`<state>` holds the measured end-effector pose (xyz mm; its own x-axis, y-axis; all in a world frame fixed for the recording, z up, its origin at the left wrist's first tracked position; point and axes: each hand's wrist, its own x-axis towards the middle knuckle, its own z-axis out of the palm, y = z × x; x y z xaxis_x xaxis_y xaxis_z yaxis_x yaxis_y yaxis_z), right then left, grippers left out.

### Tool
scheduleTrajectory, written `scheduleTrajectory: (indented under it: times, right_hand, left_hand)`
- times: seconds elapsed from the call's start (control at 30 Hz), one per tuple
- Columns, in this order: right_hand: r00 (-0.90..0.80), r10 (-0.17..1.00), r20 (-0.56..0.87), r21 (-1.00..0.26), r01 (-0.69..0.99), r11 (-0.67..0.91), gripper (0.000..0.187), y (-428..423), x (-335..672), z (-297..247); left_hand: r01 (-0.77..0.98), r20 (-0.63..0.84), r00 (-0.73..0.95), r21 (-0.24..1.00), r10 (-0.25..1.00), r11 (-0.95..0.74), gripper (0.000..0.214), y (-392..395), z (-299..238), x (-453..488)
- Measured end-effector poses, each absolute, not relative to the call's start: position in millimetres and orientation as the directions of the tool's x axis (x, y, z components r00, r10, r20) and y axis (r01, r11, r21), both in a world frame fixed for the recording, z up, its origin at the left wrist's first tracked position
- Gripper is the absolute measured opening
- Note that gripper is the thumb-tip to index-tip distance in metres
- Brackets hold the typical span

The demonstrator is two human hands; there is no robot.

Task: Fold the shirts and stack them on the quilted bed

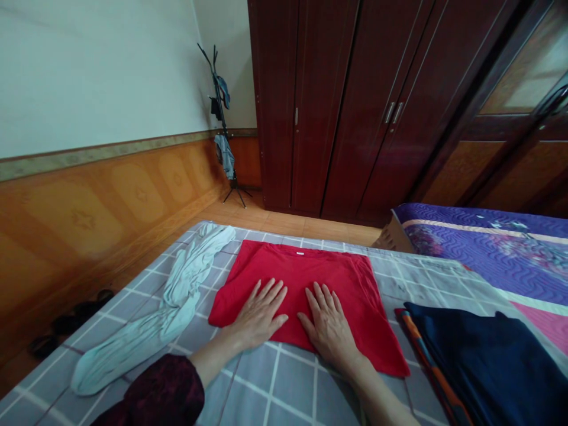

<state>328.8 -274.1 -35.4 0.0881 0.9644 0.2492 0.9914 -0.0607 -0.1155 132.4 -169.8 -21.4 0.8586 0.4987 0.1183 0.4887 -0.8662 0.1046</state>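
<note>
A red shirt lies folded over on the grey checked bed cover, a small white label at its far edge. My left hand rests flat on its left half, fingers spread and pointing away from me. On the right half my right hand presses down the same way, palm down with the fingers apart. Left of the shirt, a pale mint-coloured garment stretches along the bed in a crumpled strip. Dark navy folded clothes sit in a pile to the right, with an orange-patterned piece under them.
The checked bed cover spans the bed. Beyond it stand a dark red wardrobe and a coat rack with hanging items. A purple quilted bed adjoins on the right. Dark shoes lie on the floor at left.
</note>
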Motion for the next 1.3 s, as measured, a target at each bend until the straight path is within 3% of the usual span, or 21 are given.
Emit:
scheduleTrajectory:
  times: [0.27, 0.4, 0.57, 0.77, 1.0, 1.13, 1.3]
  right_hand:
    - [0.09, 0.963, 0.255, -0.135, 0.989, -0.057, 0.059, -273.1, 329.3, -36.1]
    - [0.103, 0.959, 0.263, -0.145, 0.987, -0.067, 0.053, -273.7, 321.4, -36.0]
    - [-0.066, 0.969, 0.24, -0.156, 0.982, 0.105, 0.049, -279.3, 307.3, -30.5]
    - [-0.068, 0.976, 0.208, -0.162, 0.981, 0.103, 0.05, -279.3, 292.7, -21.9]
    - [-0.058, 0.978, 0.199, -0.144, 0.986, 0.088, 0.054, -273.1, 271.6, -27.7]
    - [0.101, 0.97, 0.22, -0.086, 0.993, -0.084, 0.062, -300.9, 307.2, -34.8]
    - [0.338, 0.873, 0.352, -0.029, 0.936, -0.35, 0.073, -342.1, 350.1, -50.0]
  left_hand:
    - [0.805, 0.181, 0.583, -0.003, 0.792, -0.593, 0.059, -132.0, -32.9, 56.3]
    - [0.686, 0.255, 0.702, 0.009, 0.665, -0.728, 0.057, -160.6, -25.5, 96.3]
    - [0.483, 0.185, 0.845, 0.141, 0.502, -0.864, 0.057, -196.6, -28.5, 152.2]
    - [0.504, 0.244, 0.79, 0.265, 0.563, -0.822, 0.051, -185.1, -28.4, 148.1]
    - [0.554, 0.15, 0.805, 0.159, 0.574, -0.817, 0.049, -178.7, -26.3, 138.3]
    - [0.587, 0.172, 0.783, 0.109, 0.597, -0.802, 0.055, -179.1, -31.9, 128.2]
    - [0.609, 0.193, 0.768, 0.076, 0.611, -0.789, 0.058, -177.5, -36.7, 121.8]
